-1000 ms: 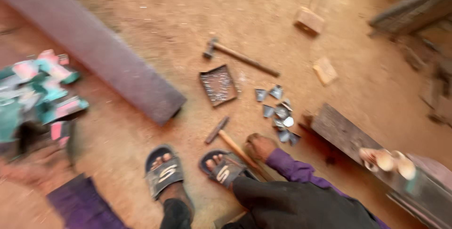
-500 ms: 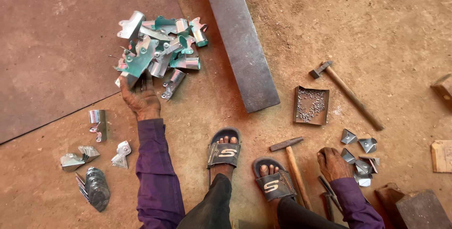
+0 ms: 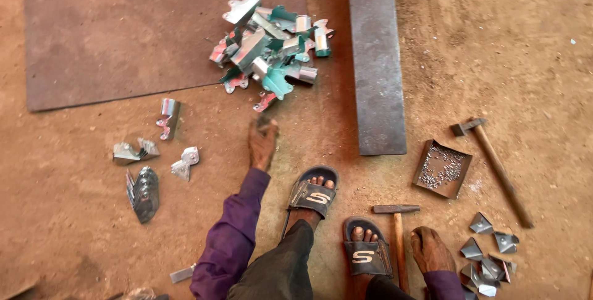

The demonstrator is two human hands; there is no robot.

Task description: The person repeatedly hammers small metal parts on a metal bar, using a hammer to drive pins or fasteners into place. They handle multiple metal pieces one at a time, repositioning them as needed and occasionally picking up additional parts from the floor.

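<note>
My left hand (image 3: 262, 144) reaches forward over the dirt floor, just short of a pile of bent silver, teal and red sheet-metal pieces (image 3: 272, 47). Its fingers are curled around a small dark metal piece at the fingertips. A red and teal scrap (image 3: 265, 101) lies just beyond it. My right hand (image 3: 431, 249) rests low at the right as a loose fist, beside the wooden handle of a small hammer (image 3: 396, 212) but not gripping it. Several folded silver pieces (image 3: 488, 257) lie to its right.
A long grey steel bar (image 3: 375, 59) lies right of the pile, and a brown metal sheet (image 3: 123, 34) lies left of it. A small tray of nails (image 3: 441, 167) and a longer hammer (image 3: 494, 164) sit at right. Loose metal pieces (image 3: 136, 152) and stacked discs (image 3: 145, 192) lie at left. My sandalled feet (image 3: 312, 194) are between my hands.
The view swung left onto the pile. My left hand, which was touching the pile half a second ago, has drawn back toward me. My right hand stays by the small hammer.
</note>
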